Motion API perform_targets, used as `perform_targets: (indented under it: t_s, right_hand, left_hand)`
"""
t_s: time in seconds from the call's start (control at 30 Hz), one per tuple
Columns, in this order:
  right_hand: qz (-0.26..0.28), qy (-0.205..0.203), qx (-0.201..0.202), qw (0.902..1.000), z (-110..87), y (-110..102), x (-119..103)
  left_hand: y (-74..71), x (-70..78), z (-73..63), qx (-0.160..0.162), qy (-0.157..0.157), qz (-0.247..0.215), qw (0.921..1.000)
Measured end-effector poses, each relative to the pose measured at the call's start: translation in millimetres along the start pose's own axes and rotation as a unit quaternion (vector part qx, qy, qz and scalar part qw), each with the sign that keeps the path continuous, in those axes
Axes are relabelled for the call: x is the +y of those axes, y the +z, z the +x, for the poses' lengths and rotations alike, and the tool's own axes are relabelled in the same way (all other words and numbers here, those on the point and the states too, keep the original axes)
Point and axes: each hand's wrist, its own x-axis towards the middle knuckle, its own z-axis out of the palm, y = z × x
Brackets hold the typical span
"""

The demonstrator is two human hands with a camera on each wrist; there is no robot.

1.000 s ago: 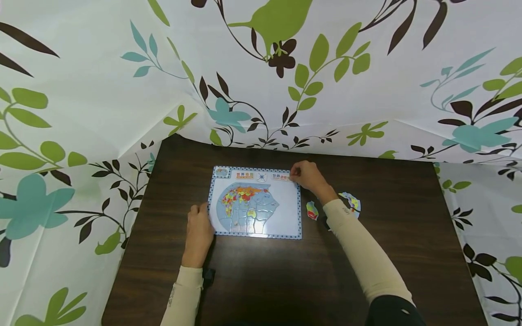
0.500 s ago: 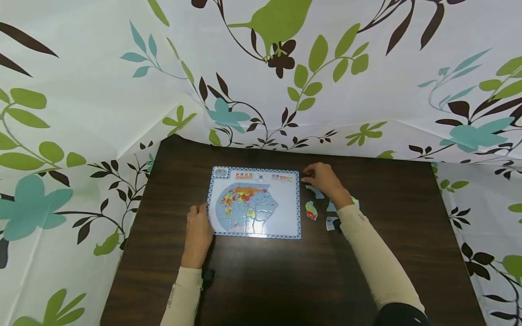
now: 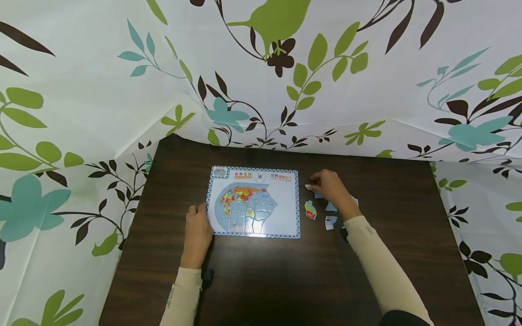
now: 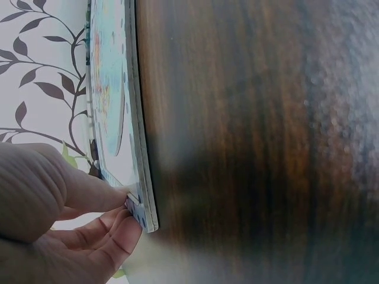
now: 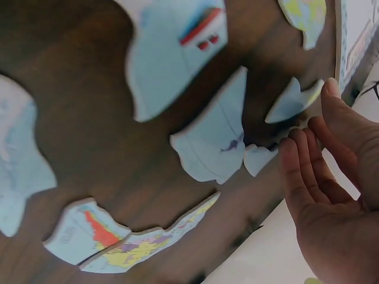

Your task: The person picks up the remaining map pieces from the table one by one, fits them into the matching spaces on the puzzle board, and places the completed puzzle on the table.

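A world-map jigsaw puzzle board [image 3: 287, 213] with a blue border lies on the table, its map partly filled. My left hand [image 3: 198, 235] grips the board's near left corner; in the left wrist view, thumb and fingers [image 4: 121, 236] pinch the board's edge [image 4: 145, 195]. Right of the board, my right hand [image 3: 331, 188] has its fingers curled at a small blue puzzle piece [image 5: 287, 103]. The thumb touches the piece's pale yellow end, with the index fingertip close on the other side. In the head view the hand covers part of this piece.
Several loose pieces lie right of the board: a green and red one [image 3: 310, 210], a blue one [image 3: 331, 222], and a large blue one [image 5: 210, 139]. Two colourful pieces [image 5: 142, 248] lie together. A patterned cloth [image 3: 244, 68] hangs behind the dark wooden table [image 3: 261, 280].
My right hand has moved right, away from the board's top right corner, then down onto the small blue piece. My left hand stays on the board's corner.
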Motion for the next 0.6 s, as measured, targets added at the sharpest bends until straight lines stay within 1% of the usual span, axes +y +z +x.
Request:
perform_targets:
  t_s: [0.1, 0.2, 0.33, 0.43, 0.6]
  right_hand:
    - [-0.014, -0.011, 0.015, 0.9997, -4.4, 5, 0]
    - [-0.034, -0.025, 0.042, 0.9982, -9.2, 11, 0]
    - [-0.041, -0.035, 0.076, 0.9957, -14.2, 17, -1]
    - [-0.033, -0.034, 0.086, 0.9951, -15.9, 20, -2]
    - [-0.029, -0.032, 0.091, 0.995, -15.9, 20, -3]
  left_hand:
    - [-0.1, 0.0, 0.0, -0.001, 0.0, -0.002, 1.0]
    - [-1.1, -0.3, -0.5, 0.0, 0.006, -0.007, 1.0]
    - [-1.7, -0.3, -1.1, 0.006, 0.018, -0.013, 0.9997]
    - [-1.5, -0.4, -1.5, 0.009, 0.022, -0.011, 0.9997]
    - [-0.6, -0.2, -1.1, 0.008, 0.02, -0.009, 0.9997]
